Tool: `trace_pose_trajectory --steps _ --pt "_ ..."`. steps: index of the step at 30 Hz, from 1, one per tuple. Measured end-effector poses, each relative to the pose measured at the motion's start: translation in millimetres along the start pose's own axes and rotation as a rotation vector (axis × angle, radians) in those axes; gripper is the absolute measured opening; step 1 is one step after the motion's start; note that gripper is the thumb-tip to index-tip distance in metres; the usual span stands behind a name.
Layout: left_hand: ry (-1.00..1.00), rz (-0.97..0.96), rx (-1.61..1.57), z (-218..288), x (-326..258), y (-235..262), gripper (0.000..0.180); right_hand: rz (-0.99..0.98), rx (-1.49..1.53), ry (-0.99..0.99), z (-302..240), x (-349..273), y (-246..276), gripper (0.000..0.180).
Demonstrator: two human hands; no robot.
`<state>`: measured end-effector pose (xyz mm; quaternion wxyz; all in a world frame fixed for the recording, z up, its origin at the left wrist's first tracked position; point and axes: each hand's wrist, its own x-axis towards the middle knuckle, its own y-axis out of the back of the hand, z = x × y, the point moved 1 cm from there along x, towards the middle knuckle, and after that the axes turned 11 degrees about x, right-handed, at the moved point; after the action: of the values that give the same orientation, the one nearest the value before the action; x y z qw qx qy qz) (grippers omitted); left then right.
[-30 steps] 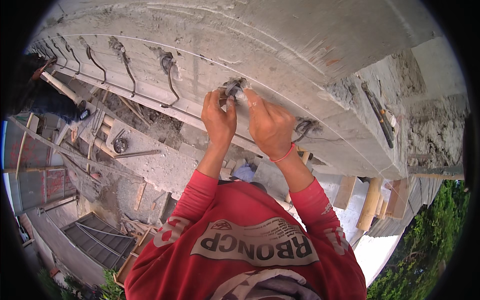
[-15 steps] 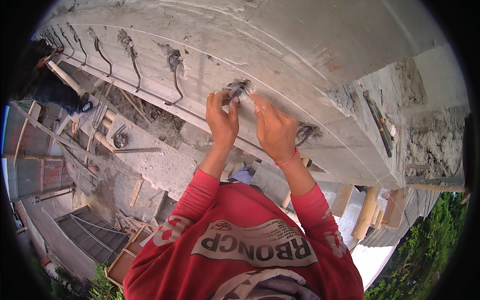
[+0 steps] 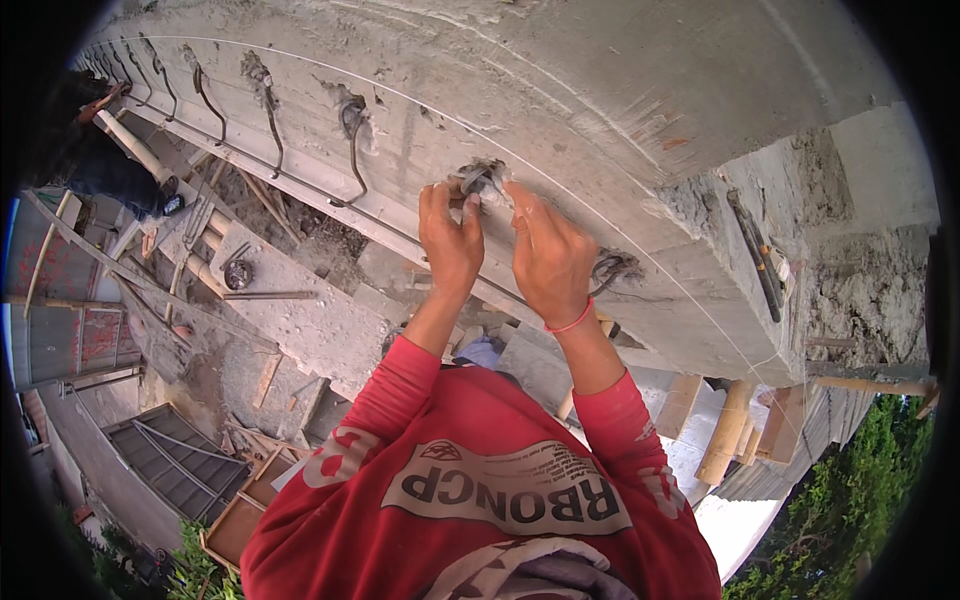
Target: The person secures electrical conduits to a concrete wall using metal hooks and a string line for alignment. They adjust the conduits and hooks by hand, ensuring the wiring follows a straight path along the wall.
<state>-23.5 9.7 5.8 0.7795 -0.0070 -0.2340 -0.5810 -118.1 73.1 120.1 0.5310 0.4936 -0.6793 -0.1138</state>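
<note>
Both my hands are at a rough broken-out hole point(image 3: 484, 172) in the side of the concrete beam point(image 3: 560, 130). A dark bent steel bar point(image 3: 470, 182) comes out of this hole. My left hand point(image 3: 450, 245) is closed around the bar, its thumb and fingers near the hole. My right hand point(image 3: 552, 262), with a red band at the wrist, pinches at the hole's right side. A pale scrap shows by its fingertips, too small to name. Further right, another bent bar point(image 3: 610, 264) sticks out of a similar hole.
A taut white string point(image 3: 420, 103) runs along the beam. Several bent bars point(image 3: 355, 150) hang down to a long horizontal bar point(image 3: 390, 228). Another person point(image 3: 110, 170) is at the far left. Below lie a dusty plank point(image 3: 300, 310) and timbers point(image 3: 725, 430). Tools point(image 3: 758, 255) rest at right.
The view has shifted slightly. Both hands stay at the same hole, with small finger movements; the pale material by my right fingertips shows a little more.
</note>
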Motion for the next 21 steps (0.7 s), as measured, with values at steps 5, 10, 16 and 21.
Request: trace_pose_trajectory --steps 5,10,16,21 --pt "0.035 0.001 -0.097 -4 0 0 0.026 -0.085 -0.096 0.043 -6 23 11 0.033" --pt "-0.005 0.02 -0.033 -4 -2 0 0.025 -0.151 -0.158 -0.079 -14 31 13 0.027" --pt "-0.015 0.027 -0.091 -5 -3 0 0.03 -0.152 -0.168 -0.134 -22 33 6 0.024" --pt "-0.108 0.068 -0.054 -2 -4 2 0.037 -0.138 -0.226 -0.133 -22 29 4 0.024"
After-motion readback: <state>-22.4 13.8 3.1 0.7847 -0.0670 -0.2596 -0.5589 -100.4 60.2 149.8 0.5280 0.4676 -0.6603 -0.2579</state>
